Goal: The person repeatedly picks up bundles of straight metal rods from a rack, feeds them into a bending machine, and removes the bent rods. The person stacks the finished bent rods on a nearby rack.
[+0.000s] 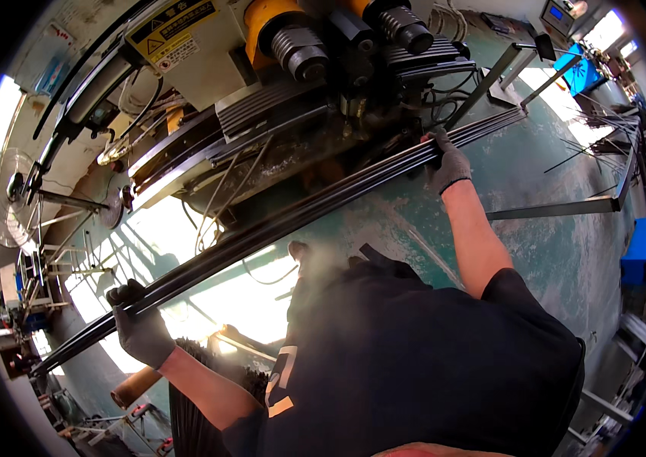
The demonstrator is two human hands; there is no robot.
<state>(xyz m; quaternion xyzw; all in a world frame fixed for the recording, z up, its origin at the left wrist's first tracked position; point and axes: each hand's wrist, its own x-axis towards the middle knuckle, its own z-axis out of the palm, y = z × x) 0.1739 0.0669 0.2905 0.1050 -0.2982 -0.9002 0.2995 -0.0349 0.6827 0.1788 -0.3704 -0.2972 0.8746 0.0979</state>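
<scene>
A bundle of long, thin, dark metal bars runs slantwise across the view, from low on the left up to the far right. My left hand, in a dark grey glove, is wrapped round the bundle near its lower left end. Higher up, toward the right end, my right hand grips the same bars in a matching glove. The bars' far right end lies at a metal frame. Whether they are solid or hollow, I cannot tell.
A large machine with ribbed covers and orange-rimmed cylinders stands just beyond the bars. At the right, a low metal rack has loose thin rods behind it. A brown tube lies beside dark bundled rods. A fan stands far left.
</scene>
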